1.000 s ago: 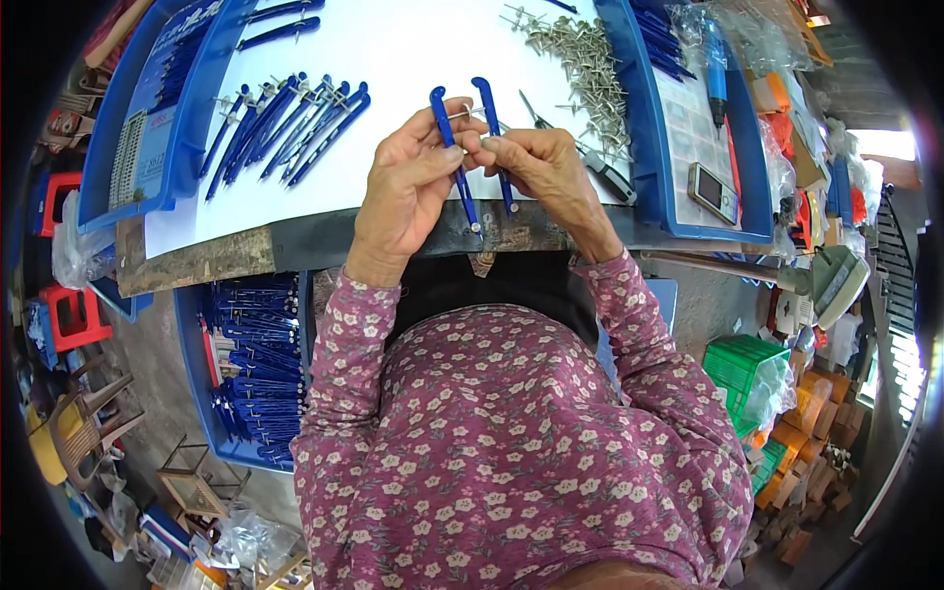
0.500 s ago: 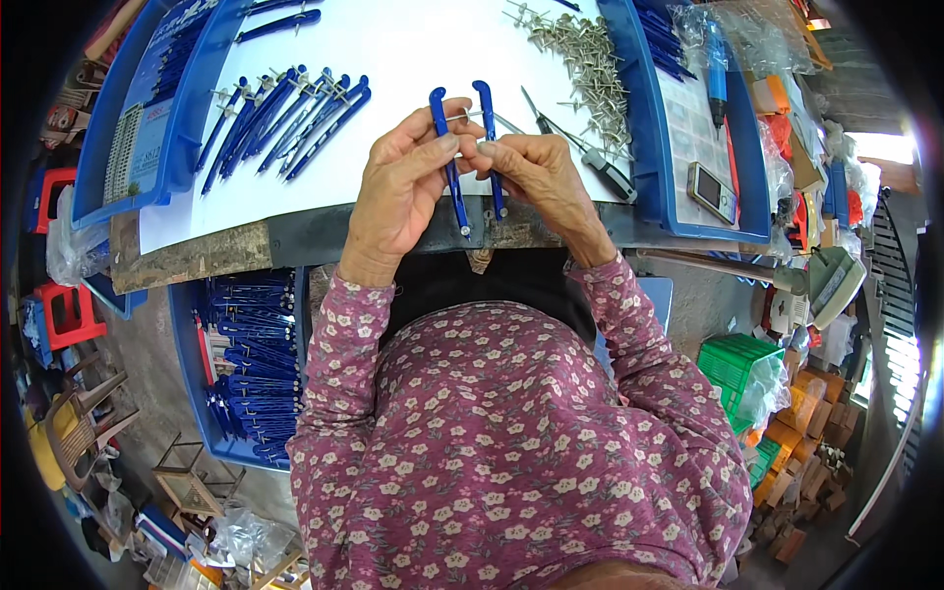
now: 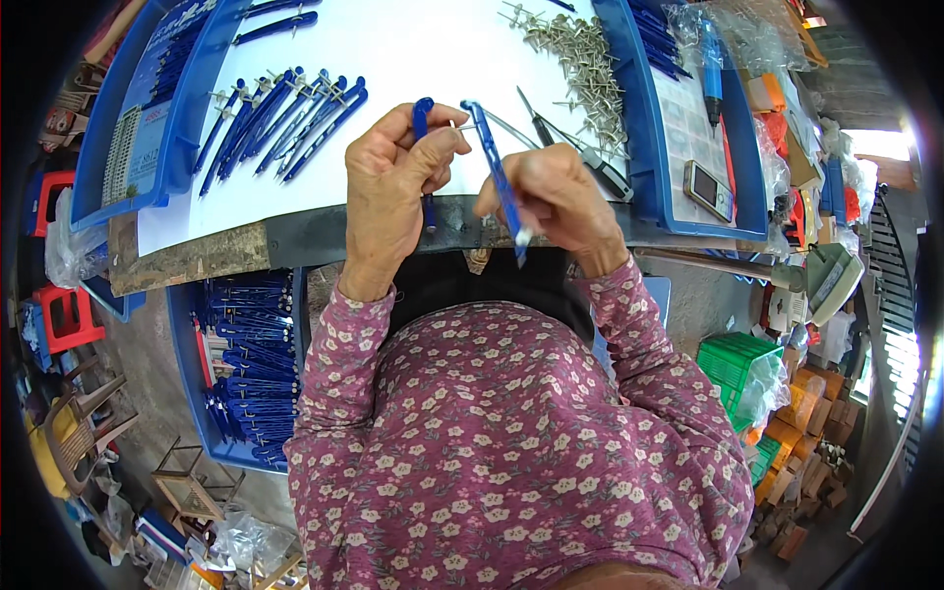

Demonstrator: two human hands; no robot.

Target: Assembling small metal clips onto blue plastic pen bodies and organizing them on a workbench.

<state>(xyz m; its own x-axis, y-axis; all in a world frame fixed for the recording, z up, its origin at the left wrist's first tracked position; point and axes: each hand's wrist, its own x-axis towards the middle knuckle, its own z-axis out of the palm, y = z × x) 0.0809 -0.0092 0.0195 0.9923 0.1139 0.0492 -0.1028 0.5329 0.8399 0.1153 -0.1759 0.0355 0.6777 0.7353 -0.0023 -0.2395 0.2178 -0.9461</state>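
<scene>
Between finger and thumb, my left hand (image 3: 388,192) pinches a slim dark-blue strip (image 3: 422,118) with a rounded, hooked head. A thin metal pin (image 3: 462,126) reaches from beside it toward a second blue strip (image 3: 495,162), which slants down to the right and has a pale spot near its lower end. My right hand (image 3: 565,192) is curled at this second strip, its fingers partly smeared by motion and partly behind the strip. Left of my hands, several blue strips (image 3: 265,123) with metal pins lie in a slanted row on the white sheet (image 3: 413,54).
A pile of metal pins (image 3: 580,64) lies at the back right, near pliers-like tools (image 3: 605,175). The right blue tray (image 3: 649,147) holds a mobile phone (image 3: 710,192); another blue tray (image 3: 182,147) stands left. Below the table edge, a blue crate (image 3: 192,393) holds many strips.
The right-hand strip has tilted, its lower end swinging right, and my right hand has moved down and right. My left hand has shifted slightly left with its strip.
</scene>
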